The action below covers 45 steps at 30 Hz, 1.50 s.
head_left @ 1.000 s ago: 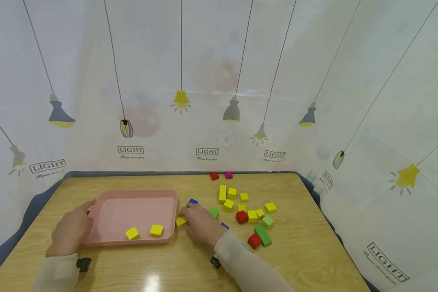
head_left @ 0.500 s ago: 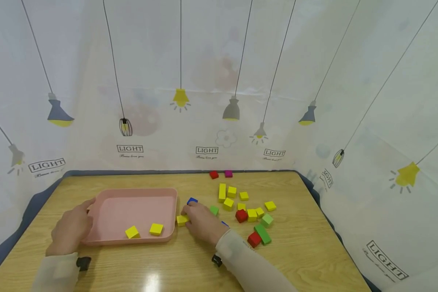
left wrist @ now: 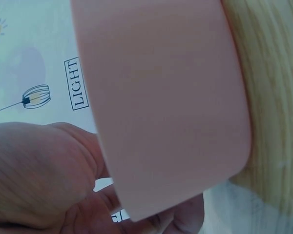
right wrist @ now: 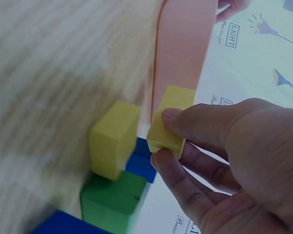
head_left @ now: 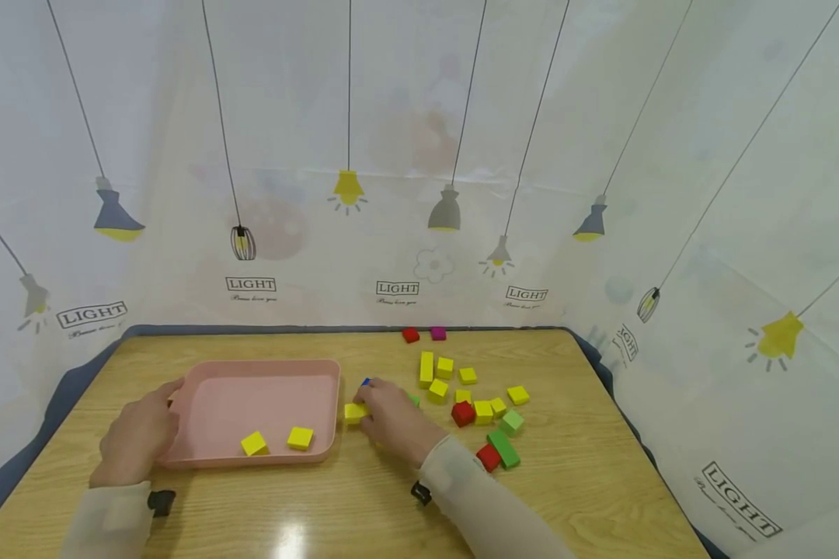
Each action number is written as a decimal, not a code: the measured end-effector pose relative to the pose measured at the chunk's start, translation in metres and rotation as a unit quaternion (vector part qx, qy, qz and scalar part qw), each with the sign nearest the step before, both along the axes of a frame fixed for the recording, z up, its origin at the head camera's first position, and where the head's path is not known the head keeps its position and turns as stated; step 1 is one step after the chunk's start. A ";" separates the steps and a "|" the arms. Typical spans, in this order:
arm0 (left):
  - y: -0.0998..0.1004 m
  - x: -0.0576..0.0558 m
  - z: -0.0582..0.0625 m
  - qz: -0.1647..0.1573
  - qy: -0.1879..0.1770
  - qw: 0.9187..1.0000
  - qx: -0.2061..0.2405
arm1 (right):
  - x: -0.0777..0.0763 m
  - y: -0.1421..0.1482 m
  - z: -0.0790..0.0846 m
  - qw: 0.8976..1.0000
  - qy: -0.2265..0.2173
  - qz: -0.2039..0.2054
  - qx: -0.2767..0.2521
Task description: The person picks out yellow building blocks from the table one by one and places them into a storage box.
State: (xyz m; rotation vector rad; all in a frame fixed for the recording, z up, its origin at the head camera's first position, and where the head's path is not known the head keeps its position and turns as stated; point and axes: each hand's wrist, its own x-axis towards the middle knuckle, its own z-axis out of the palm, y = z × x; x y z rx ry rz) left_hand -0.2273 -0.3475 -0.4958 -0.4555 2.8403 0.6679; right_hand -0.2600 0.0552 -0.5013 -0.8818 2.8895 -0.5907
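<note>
My right hand (head_left: 397, 419) pinches a yellow block (head_left: 355, 414) between thumb and fingers, just right of the pink tray (head_left: 266, 463). The right wrist view shows the thumb flat on the held block's face. Below it in that view another yellow block (right wrist: 112, 139) stands on the table, beside a blue block (right wrist: 142, 163) and a green block (right wrist: 112, 200). At the tray's left end my left hand (head_left: 140, 435) grips the rim, with fingers showing past the tray wall (left wrist: 166, 107) in the left wrist view. Two yellow blocks (head_left: 300, 439) lie inside the tray, near its front wall.
Several yellow blocks (head_left: 437, 390) are scattered right of my right hand, with a red block (head_left: 464, 413), a light green block (head_left: 512, 422) and a long green block (head_left: 503, 448). A red block (head_left: 410, 335) and a magenta block (head_left: 438, 334) sit at the table's back edge.
My right hand has shifted slightly right and away from me, bringing the yellow block a little away from the tray. My left hand and the tray have stayed put.
</note>
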 end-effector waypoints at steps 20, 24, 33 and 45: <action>0.004 0.005 0.004 0.008 0.000 1.000 -0.007 | -0.007 -0.023 0.030 1.000 0.020 -0.005 -0.013; 0.004 0.004 0.003 0.007 -0.003 1.000 -0.006 | -0.006 -0.038 0.030 1.000 0.018 0.003 -0.008; 0.005 0.004 0.002 0.016 -0.009 1.000 -0.004 | -0.002 -0.069 0.026 1.000 -0.023 -0.008 -0.006; 0.002 0.001 -0.002 0.010 -0.003 1.000 0.000 | -0.003 -0.092 0.014 0.999 -0.030 -0.017 0.000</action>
